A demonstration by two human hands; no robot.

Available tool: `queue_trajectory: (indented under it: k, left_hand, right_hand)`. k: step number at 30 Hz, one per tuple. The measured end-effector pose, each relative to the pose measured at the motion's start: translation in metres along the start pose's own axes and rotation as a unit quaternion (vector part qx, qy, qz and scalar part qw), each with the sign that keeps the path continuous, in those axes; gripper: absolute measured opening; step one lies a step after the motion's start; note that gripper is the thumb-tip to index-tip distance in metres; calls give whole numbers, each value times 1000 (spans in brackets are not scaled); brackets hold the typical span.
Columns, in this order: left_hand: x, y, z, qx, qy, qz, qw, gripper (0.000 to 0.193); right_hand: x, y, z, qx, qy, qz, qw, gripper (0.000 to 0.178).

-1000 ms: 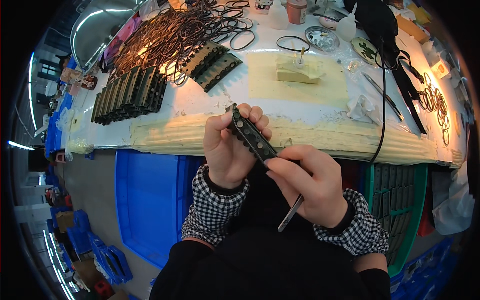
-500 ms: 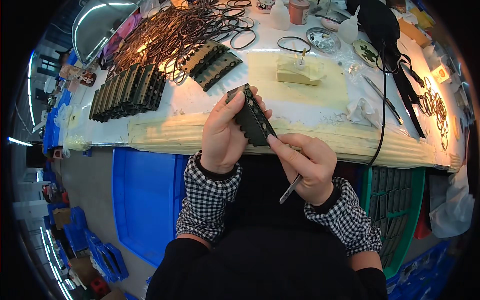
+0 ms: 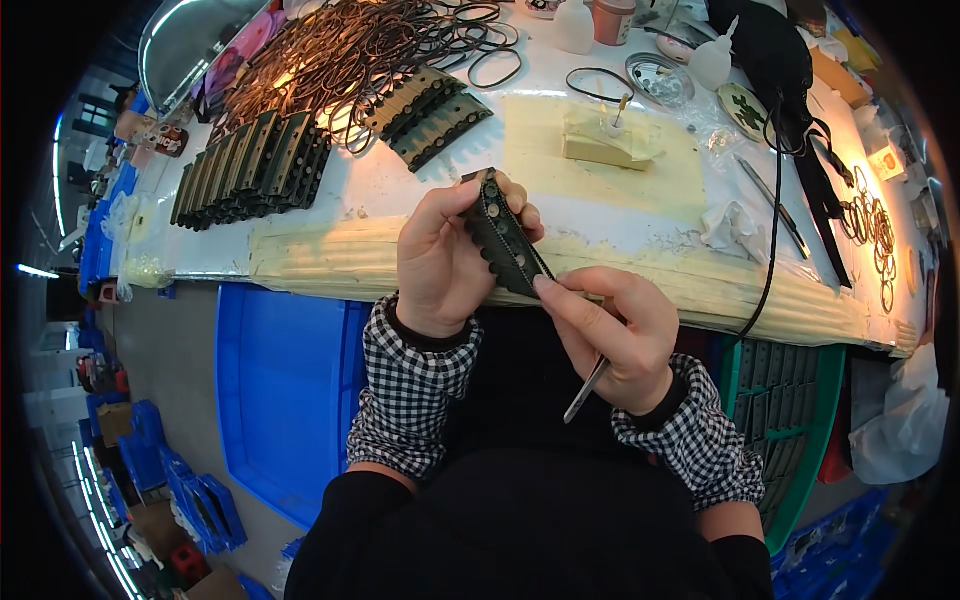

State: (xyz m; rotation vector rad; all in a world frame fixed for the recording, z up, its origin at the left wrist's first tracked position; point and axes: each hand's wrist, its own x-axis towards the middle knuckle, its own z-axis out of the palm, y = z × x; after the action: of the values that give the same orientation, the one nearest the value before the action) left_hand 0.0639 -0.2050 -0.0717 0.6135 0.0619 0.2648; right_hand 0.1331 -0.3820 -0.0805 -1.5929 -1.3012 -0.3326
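Observation:
My left hand (image 3: 437, 250) grips the upper end of a dark green, flat part (image 3: 506, 236) with a scalloped left side and a row of round spots along its face. The thumb lies on the front and the fingers wrap behind. At the part's lower right end, my right hand (image 3: 618, 335) pinches its edge between thumb and forefinger. A slim metal tool (image 3: 585, 389), seemingly tweezers, is tucked in the same hand, its end sticking out below the palm. Whether a thin band lies between the pinching fingertips is hidden.
Similar green parts (image 3: 250, 170) stand in a row at left, near a heap of brown-black rubber bands (image 3: 340, 60). More parts (image 3: 430, 125) lie beside it. A yellowish block (image 3: 608, 140) sits mid-table. Below the table edge are a blue bin (image 3: 285, 390) and green crate (image 3: 826, 400).
Both hands keep hold of the part. The right hand has shifted slightly down, and the table scene has moved a little in the view.

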Motion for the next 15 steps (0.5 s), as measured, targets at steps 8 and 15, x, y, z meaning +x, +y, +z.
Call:
queue_trajectory:
  k: [8, 15]
  left_hand:
    - [-1, -1, -3, -43, -23, 1, 999, 26]
    - [-1, -5, -3, -30, -7, 20, 999, 25]
  right_hand:
    - [1, -14, 8, 43, 9, 36, 998, 30]
    - [0, -15, 9, 35, 19, 47, 998, 29]
